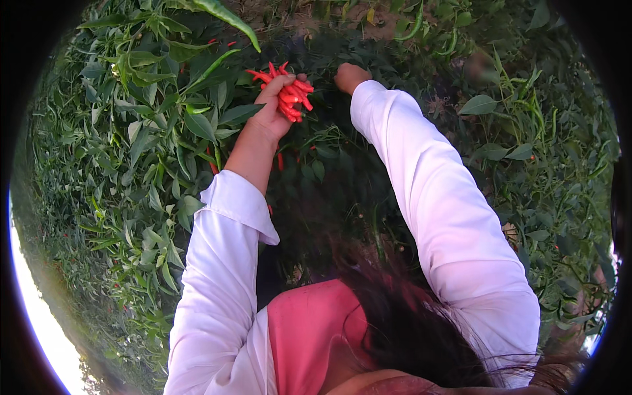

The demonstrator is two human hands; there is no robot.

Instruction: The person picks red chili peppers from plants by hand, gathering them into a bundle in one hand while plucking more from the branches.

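Closest to the camera, at the lower edge of the view, hangs a mass of dark loose hair (408, 322) over a pink cloth garment (309, 329), and from either side of it two arms in white long sleeves (217, 289) reach up and away into the plants. The left sleeve ends at a turned-back cuff, leaving the bare forearm showing above it. Farther out, the left hand (273, 108) is closed around a bunch of small, slender, bright red chili peppers (291, 92); its fingers are curled tightly together around the bunch, with the pepper tips and stems sticking out above and to the right of the fist. Just beside it, a little to the right and slightly higher, the right hand (351, 76) reaches into the dark foliage; only the back of it shows as a rounded fist-like shape, and whether its fingers pinch anything cannot be told, since they are hidden among the leaves. The two hands are near each other but apart. Around and beyond them spreads a dense stand of green leafy chili plants (151, 131), with a few more red peppers (213, 164) hanging below the left wrist and long green peppers (227, 16) hanging near the top of the view. At the far upper edge a patch of bare brown soil (309, 20) shows between the plants.
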